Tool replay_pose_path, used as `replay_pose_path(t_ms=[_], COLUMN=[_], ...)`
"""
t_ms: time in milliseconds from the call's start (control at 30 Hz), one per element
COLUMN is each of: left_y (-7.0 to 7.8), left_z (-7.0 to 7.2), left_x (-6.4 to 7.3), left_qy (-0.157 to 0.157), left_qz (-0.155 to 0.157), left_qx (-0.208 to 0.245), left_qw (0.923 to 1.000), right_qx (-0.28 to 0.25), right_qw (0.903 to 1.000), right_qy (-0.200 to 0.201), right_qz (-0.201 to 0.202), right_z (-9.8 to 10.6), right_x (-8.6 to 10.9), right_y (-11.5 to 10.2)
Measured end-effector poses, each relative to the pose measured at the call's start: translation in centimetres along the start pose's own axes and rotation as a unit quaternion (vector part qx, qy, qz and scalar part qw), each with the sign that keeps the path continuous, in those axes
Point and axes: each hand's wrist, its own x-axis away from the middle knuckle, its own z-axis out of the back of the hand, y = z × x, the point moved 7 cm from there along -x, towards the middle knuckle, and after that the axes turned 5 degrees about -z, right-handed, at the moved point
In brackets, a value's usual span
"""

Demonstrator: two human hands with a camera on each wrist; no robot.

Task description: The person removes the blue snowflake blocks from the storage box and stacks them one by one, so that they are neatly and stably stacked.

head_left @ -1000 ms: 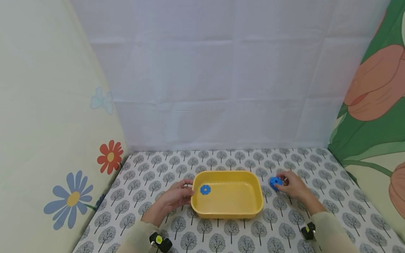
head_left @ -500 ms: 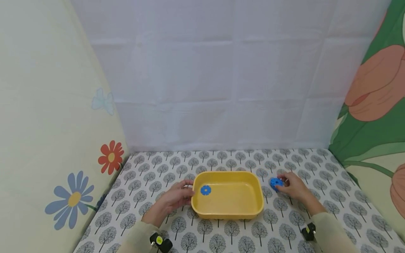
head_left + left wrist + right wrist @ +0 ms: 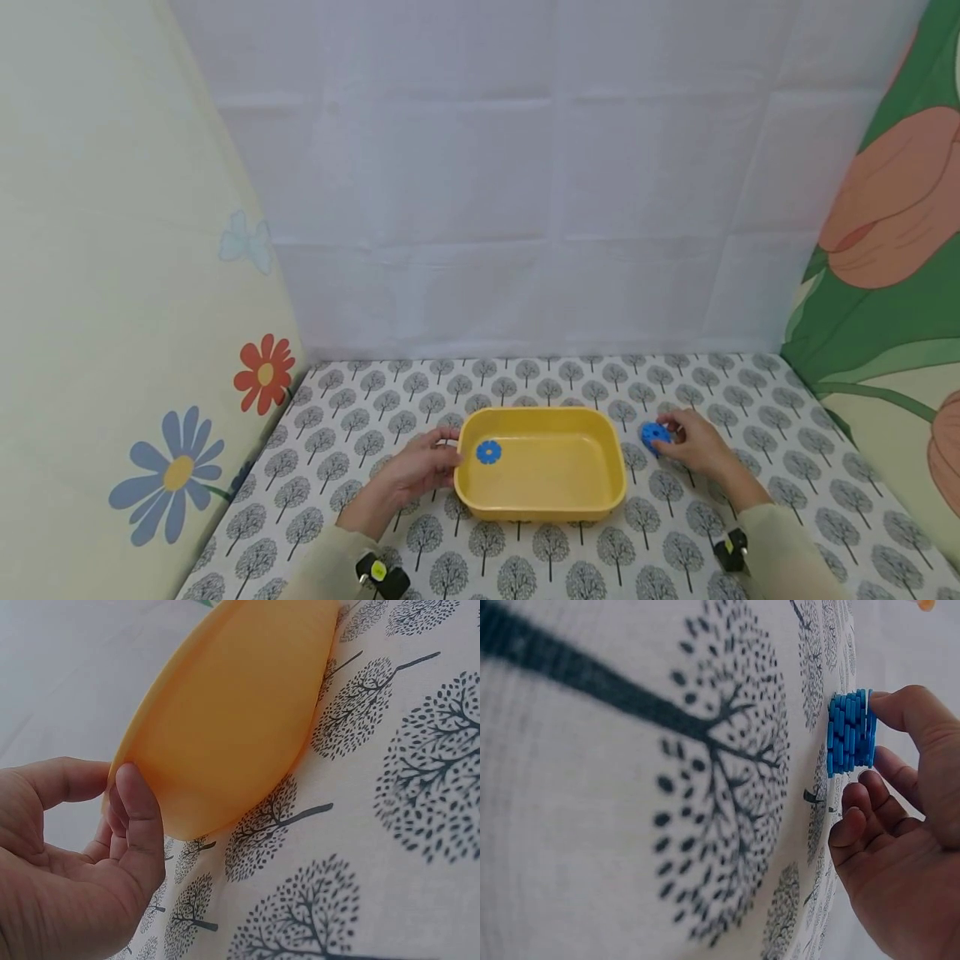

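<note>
A yellow rectangular basin (image 3: pixel 555 483) sits on the tree-print cloth in front of me. My left hand (image 3: pixel 418 467) holds its left end, with thumb and fingers at the rim in the left wrist view. Inside, near the left wall, lies one blue notched disc (image 3: pixel 489 452) with a central hole. Right of the basin is a stack of blue notched plastic discs (image 3: pixel 849 733). The fingers of my right hand (image 3: pixel 696 446) pinch the stack at its top discs; the other fingers curl beside it. In the right wrist view the uppermost disc stands slightly apart from those below.
The cloth (image 3: pixel 517 575) with grey trees covers the tabletop. A white sheet (image 3: pixel 480 208) hangs along the back edge. Flower-printed panels stand at the left (image 3: pixel 172 333) and the right (image 3: pixel 885 333). Black wrist cameras are strapped over both sleeves.
The top of the blue stack shifts and tilts a little under the right fingers. The left hand and the basin keep their places.
</note>
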Motion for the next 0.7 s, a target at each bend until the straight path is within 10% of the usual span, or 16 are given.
replay_pose_path(t_ms=[400,700], left_y=[-0.1,0.1], left_z=[0.0,0.0], left_x=[0.0,0.0], left_qy=[0.001,0.002], left_qz=[0.004,0.005], left_qx=[0.005,0.001], left_qw=[1.0,1.0], right_qx=[0.017,-0.032], right_qw=[0.999,0.9932], right_qy=[0.034,0.06], right_qz=[-0.026,0.094], right_z=[0.9,1.9], right_x=[-0.4,-0.8], right_y=[-1.1,-7.6])
